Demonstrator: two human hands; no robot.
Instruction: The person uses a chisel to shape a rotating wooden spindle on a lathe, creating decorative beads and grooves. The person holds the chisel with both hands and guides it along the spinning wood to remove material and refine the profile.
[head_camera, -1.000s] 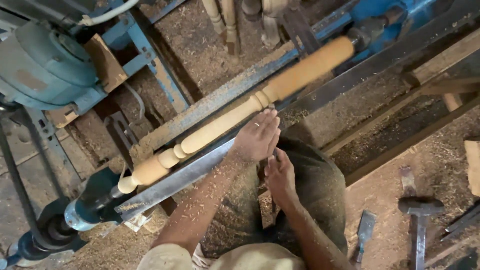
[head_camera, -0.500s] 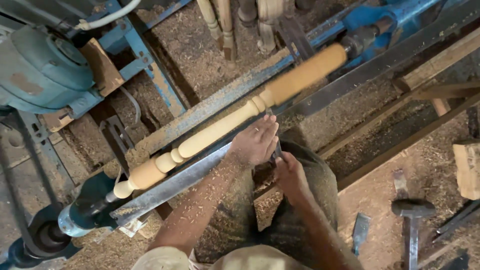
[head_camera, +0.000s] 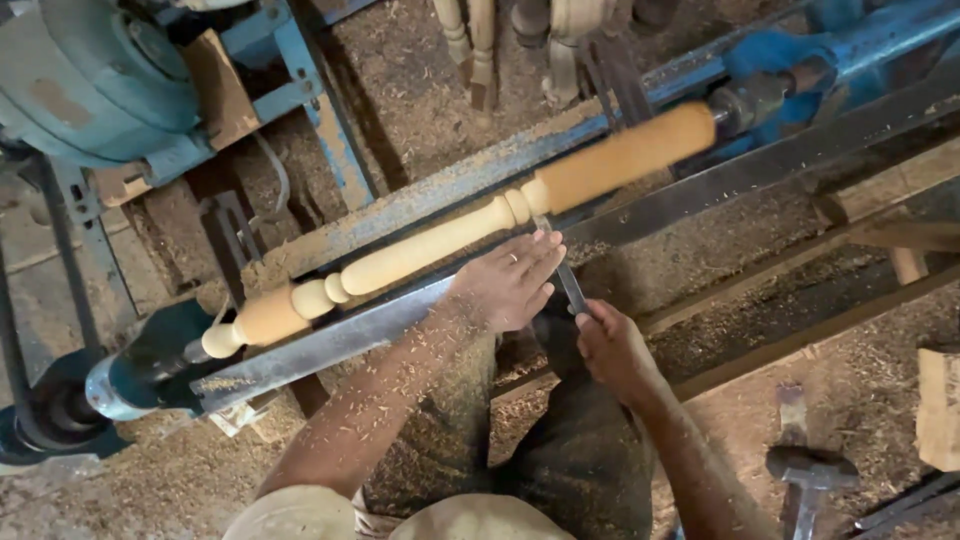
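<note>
One wooden spindle (head_camera: 470, 232) is mounted lengthwise in the lathe (head_camera: 420, 205), running from the lower left end to the upper right end of the machine. Its left portion is pale and already shaped: a small knob at the left tip, two rounded beads, a long swelling section, then two narrow rings near mid-length. Its right portion is a plain, darker tan cylinder, blurred in the picture. One flat steel bar (head_camera: 330, 345) runs along the near edge of the lathe, parallel to the spindle and just beside it. The left hand (head_camera: 510, 282) rests on this bar, fingers held together and extended, the fingertips pressing on one narrow chisel (head_camera: 565, 275); a ring shows on one finger. The chisel blade crosses the bar, and its tip meets the spindle just right of the rings. The right hand (head_camera: 612, 350) is wrapped around the lower end of the chisel, fingers closed on it. Wood shavings (head_camera: 420, 90) cover the floor beneath the lathe and cling to both forearms. One blue motor (head_camera: 90, 80) stands at the upper left end. Several finished turned pieces (head_camera: 480, 45), at least four, lean at the far edge. One hammer (head_camera: 805, 470) lies on the floor at lower right, well apart from the hands.
</note>
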